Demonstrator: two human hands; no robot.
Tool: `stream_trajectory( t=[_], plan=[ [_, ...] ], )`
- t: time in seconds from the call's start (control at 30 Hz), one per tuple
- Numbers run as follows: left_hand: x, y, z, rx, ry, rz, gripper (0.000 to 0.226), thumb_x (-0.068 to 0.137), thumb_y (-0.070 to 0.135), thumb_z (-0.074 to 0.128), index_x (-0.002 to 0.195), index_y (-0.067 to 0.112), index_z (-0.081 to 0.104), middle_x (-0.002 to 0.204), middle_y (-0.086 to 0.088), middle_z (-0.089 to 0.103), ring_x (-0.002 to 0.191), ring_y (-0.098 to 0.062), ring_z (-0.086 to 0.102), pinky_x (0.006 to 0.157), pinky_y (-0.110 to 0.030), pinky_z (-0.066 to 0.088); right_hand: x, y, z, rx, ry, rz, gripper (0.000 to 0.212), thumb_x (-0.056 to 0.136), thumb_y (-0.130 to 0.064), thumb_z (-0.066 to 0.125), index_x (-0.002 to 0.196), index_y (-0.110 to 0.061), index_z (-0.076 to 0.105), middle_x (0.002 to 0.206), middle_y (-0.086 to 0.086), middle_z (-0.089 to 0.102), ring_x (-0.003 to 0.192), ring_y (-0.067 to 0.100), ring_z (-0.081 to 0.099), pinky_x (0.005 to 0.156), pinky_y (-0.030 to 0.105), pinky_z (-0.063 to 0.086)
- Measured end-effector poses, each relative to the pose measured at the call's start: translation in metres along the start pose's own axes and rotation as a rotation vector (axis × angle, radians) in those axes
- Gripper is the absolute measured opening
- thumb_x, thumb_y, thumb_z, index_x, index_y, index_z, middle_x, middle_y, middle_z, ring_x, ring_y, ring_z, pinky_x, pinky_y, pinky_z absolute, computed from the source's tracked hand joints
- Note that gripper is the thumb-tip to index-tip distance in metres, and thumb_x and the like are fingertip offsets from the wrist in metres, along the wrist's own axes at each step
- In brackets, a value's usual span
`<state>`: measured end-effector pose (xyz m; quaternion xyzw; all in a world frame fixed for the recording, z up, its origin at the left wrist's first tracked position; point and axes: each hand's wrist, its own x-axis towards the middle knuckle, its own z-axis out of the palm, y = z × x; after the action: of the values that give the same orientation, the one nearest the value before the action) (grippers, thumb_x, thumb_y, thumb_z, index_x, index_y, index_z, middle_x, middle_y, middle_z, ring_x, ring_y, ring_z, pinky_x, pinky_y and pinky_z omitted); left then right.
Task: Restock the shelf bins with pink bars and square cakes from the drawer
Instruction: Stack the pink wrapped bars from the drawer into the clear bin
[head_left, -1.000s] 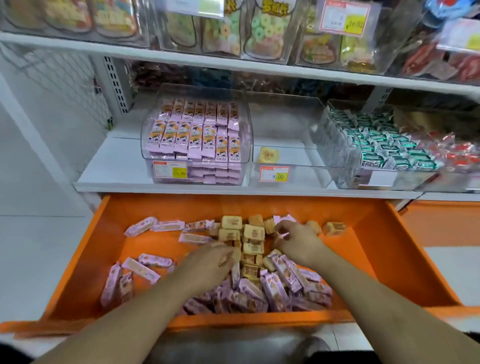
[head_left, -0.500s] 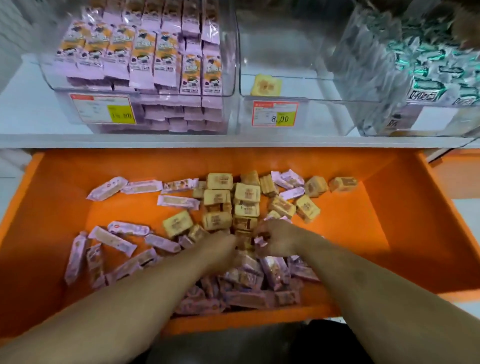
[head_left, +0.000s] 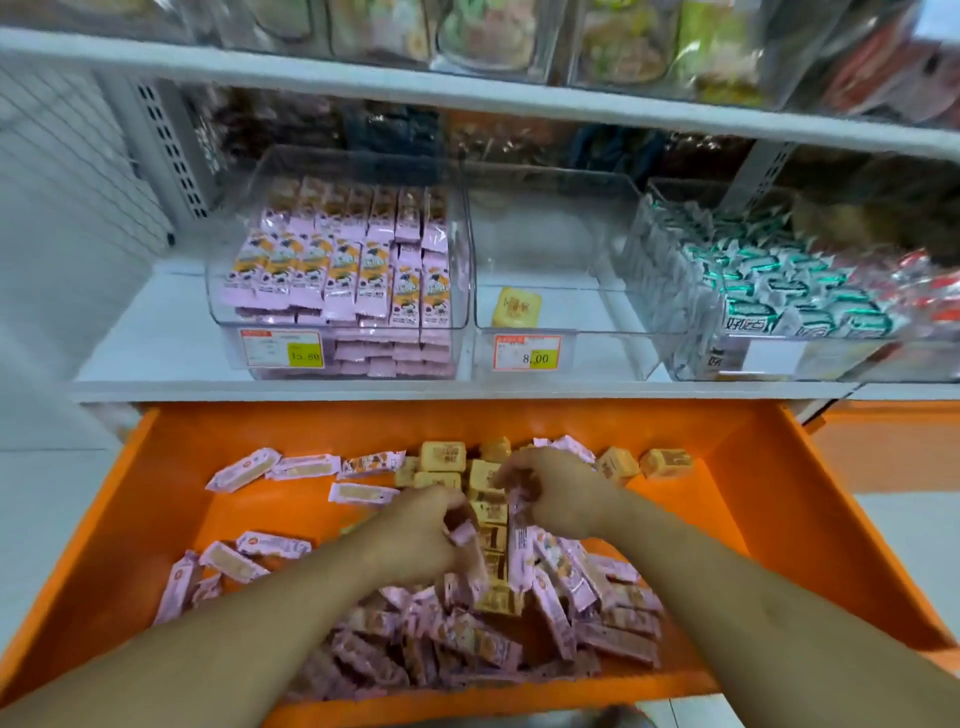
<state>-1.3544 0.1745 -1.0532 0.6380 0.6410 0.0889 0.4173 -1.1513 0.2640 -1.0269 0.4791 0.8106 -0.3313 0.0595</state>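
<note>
Pink bars (head_left: 521, 540) pinched in left hand (head_left: 422, 535) and right hand (head_left: 558, 493).

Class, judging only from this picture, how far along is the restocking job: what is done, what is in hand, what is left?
Done: the left bin is nearly full of pink bars. In hand: the left hand and right hand each grip pink bars over the drawer. Left: the middle bin holds one square cake; many cakes and bars lie in the drawer.

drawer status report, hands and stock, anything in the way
Left hand and right hand each grip pink bars over the orange drawer. Middle bin holds one square cake. Nothing blocks the bins.
</note>
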Motion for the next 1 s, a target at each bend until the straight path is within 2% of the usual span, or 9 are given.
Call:
stream_trajectory(
  t=[0.1, 0.23, 0.37, 0.47, 0.6, 0.7, 0.8, 0.9, 1.0],
  plan=[
    [-0.030, 0.034, -0.047, 0.087, 0.167, 0.068, 0.017, 0.091, 0.029, 0.066, 0.103, 0.017, 0.066, 0.105, -0.005, 0.065, 0.095, -0.026, 0.064, 0.078, -0.041, 0.050, -0.029, -0.035, -0.050, 0.065, 0.118, -0.094, 0.054, 0.083, -0.005, 0.081, 0.129, -0.029, 0.067, 0.116, -0.008, 0.065, 0.097, 0.014, 0.064, 0.077, 0.023, 0.053],
    [-0.077, 0.065, -0.101, -0.044, 0.350, 0.124, 0.018, 0.092, 0.042, 0.070, 0.092, 0.026, 0.061, 0.083, 0.009, 0.064, 0.073, -0.014, 0.059, 0.066, -0.034, 0.048, -0.081, -0.073, -0.102, 0.248, 0.231, -0.193, 0.042, 0.088, -0.001, 0.076, 0.111, -0.037, 0.071, 0.113, 0.022, 0.065, 0.074, 0.017, 0.057, 0.066, 0.030, 0.049],
    [-0.109, 0.079, -0.129, -0.274, 0.469, 0.166, 0.034, 0.088, 0.056, 0.074, 0.091, 0.023, 0.067, 0.066, 0.009, 0.047, 0.059, -0.009, 0.045, 0.061, -0.031, 0.037, -0.117, -0.090, -0.119, 0.450, 0.244, -0.279, 0.042, 0.091, 0.006, 0.071, 0.106, -0.033, 0.075, 0.123, 0.036, 0.056, 0.107, 0.047, 0.060, 0.085, 0.037, 0.053],
    [-0.118, 0.084, -0.134, -0.458, 0.507, 0.117, 0.043, 0.091, 0.056, 0.069, 0.091, 0.013, 0.067, 0.069, 0.001, 0.044, 0.060, -0.013, 0.042, 0.065, -0.033, 0.032, -0.119, -0.096, -0.116, 0.598, 0.230, -0.314, 0.041, 0.092, 0.006, 0.072, 0.114, -0.029, 0.074, 0.112, 0.032, 0.056, 0.089, 0.028, 0.051, 0.083, 0.035, 0.049],
    [-0.109, 0.082, -0.136, -0.527, 0.467, 0.018, 0.048, 0.086, 0.068, 0.066, 0.086, 0.020, 0.065, 0.071, 0.002, 0.045, 0.060, -0.014, 0.047, 0.071, -0.039, 0.047, -0.103, -0.102, -0.114, 0.670, 0.247, -0.309, 0.027, 0.093, 0.003, 0.074, 0.110, -0.018, 0.076, 0.069, -0.026, 0.054, 0.063, 0.007, 0.044, 0.069, 0.027, 0.047],
    [-0.096, 0.079, -0.141, -0.596, 0.428, -0.033, 0.060, 0.069, 0.085, 0.068, 0.092, 0.030, 0.068, 0.065, 0.013, 0.054, 0.069, -0.018, 0.062, 0.087, -0.060, 0.058, -0.091, -0.107, -0.115, 0.621, 0.239, -0.301, 0.023, 0.091, -0.011, 0.080, 0.109, -0.025, 0.076, 0.077, -0.011, 0.052, 0.064, 0.015, 0.051, 0.072, 0.035, 0.050],
    [-0.084, 0.078, -0.146, -0.610, 0.365, -0.094, 0.086, 0.057, 0.100, 0.060, 0.110, 0.032, 0.066, 0.101, 0.009, 0.070, 0.099, -0.021, 0.068, 0.091, -0.056, 0.058, -0.077, -0.116, -0.116, 0.591, 0.272, -0.297, 0.022, 0.088, -0.018, 0.084, 0.106, -0.030, 0.077, 0.089, -0.001, 0.055, 0.067, 0.023, 0.054, 0.071, 0.037, 0.048],
    [-0.077, 0.083, -0.149, -0.792, 0.266, -0.188, 0.057, 0.082, 0.062, 0.077, 0.116, 0.018, 0.062, 0.117, -0.011, 0.070, 0.106, -0.035, 0.070, 0.088, -0.058, 0.061, -0.061, -0.123, -0.114, 0.584, 0.296, -0.280, 0.022, 0.087, -0.027, 0.085, 0.107, -0.027, 0.075, 0.099, 0.013, 0.060, 0.072, 0.021, 0.058, 0.071, 0.038, 0.051],
    [-0.076, 0.084, -0.152, -0.920, 0.115, -0.146, 0.030, 0.096, 0.018, 0.069, 0.121, 0.001, 0.069, 0.113, -0.023, 0.074, 0.096, -0.037, 0.072, 0.085, -0.058, 0.062, -0.048, -0.124, -0.109, 0.557, 0.301, -0.250, 0.025, 0.088, -0.037, 0.083, 0.109, -0.029, 0.074, 0.105, 0.012, 0.066, 0.079, 0.017, 0.062, 0.081, 0.046, 0.057]
  ],
)
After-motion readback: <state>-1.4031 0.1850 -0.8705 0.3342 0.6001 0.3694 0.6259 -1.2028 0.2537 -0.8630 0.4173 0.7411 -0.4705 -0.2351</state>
